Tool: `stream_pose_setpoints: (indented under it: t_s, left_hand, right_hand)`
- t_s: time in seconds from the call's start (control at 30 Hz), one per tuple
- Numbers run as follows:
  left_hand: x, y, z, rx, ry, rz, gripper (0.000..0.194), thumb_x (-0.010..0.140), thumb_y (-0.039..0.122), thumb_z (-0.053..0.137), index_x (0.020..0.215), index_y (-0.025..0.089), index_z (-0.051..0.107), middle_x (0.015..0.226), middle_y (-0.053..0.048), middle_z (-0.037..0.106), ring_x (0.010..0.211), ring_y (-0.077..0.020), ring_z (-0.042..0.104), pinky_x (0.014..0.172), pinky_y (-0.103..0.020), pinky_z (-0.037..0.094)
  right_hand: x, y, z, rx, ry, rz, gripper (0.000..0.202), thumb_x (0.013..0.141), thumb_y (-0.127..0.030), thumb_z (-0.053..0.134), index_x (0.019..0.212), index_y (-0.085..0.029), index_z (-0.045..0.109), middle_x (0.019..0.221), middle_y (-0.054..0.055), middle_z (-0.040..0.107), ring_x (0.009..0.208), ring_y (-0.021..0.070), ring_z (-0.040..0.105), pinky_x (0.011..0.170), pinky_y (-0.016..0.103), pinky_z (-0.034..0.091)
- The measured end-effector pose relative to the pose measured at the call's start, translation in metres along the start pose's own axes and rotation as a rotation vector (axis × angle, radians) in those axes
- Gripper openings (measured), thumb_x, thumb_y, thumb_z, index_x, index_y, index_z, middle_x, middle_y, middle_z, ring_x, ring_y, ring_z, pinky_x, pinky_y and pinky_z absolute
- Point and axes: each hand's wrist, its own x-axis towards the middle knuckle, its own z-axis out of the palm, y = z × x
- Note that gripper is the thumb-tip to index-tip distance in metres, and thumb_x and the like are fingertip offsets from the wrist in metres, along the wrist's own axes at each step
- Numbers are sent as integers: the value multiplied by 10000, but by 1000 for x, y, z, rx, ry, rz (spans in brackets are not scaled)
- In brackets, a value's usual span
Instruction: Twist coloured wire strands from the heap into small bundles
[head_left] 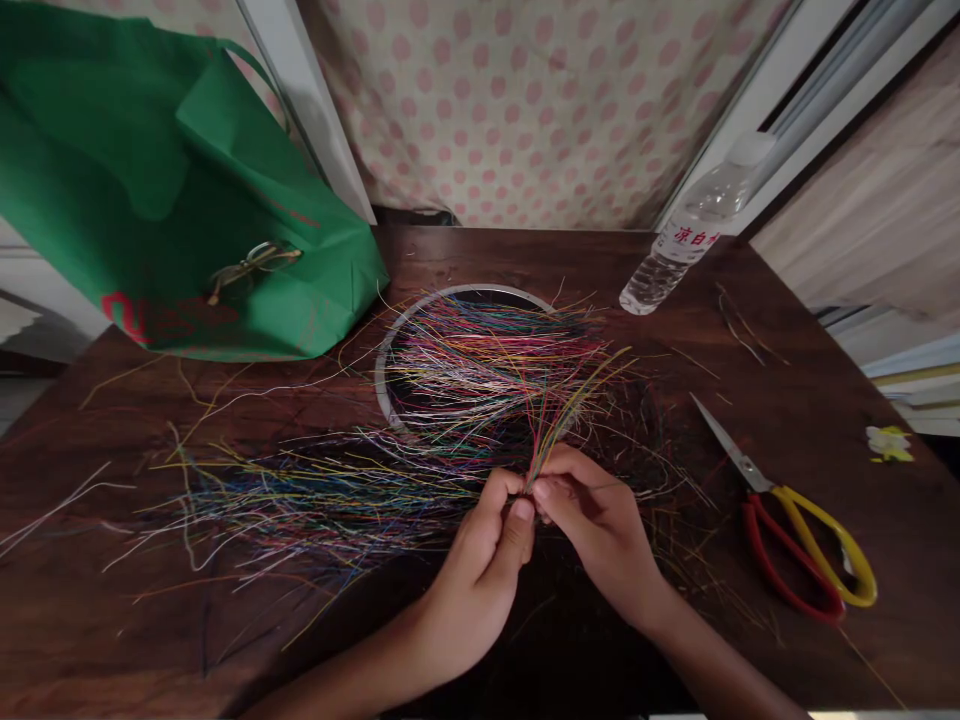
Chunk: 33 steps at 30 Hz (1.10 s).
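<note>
Close together at the table's near middle, my two hands pinch one small bundle of thin coloured wires [556, 420]. The bundle fans upward, with yellow, red and green strands. My left hand [484, 560] has thumb and fingers pressed together at its lower end. Just right of it, my right hand [596, 525] grips the same wires between thumb and forefinger. Behind them a heap of multicoloured wires [487, 350] covers a round tray [384, 385] with a pale rim. Another long pile of wires [315, 505] stretches left from my left hand.
Scissors [757, 475] with one red and one yellow handle lie open at the right. A water bottle [686, 235] stands at the back right. A green bag [262, 210] fills the back left. Tweezers-like metal piece [739, 325] and loose wire ends lie about the table [825, 420].
</note>
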Motion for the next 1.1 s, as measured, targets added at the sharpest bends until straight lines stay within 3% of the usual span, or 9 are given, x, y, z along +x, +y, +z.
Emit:
stream_pose_setpoints:
  t_s: [0.43, 0.63, 1.1]
  left_hand:
    - [6, 1, 1, 71, 77, 16, 257, 995, 319, 271, 804, 209, 403, 649, 50, 379, 590, -112, 365, 592, -258, 320]
    - [7, -1, 1, 141, 63, 17, 249, 989, 314, 283, 798, 209, 404, 648, 47, 390, 593, -121, 389, 596, -267, 327]
    - [7, -7, 4, 99, 114, -16, 234, 987, 344, 273, 847, 217, 410, 695, 36, 425, 597, -123, 399, 585, -267, 338]
  right_hand:
    - [1, 4, 2, 266, 23, 96, 91, 812, -205, 639, 798, -214, 550, 800, -17, 579, 649, 93, 532, 581, 224, 444]
    - [2, 4, 0, 195, -15, 185, 109, 841, -290, 610, 823, -188, 576, 634, -36, 538, 566, 94, 506, 548, 236, 437]
    - [4, 6, 1, 257, 27, 158, 128, 810, -263, 637, 748, -179, 564, 769, -3, 575, 586, 96, 590, 562, 260, 516]
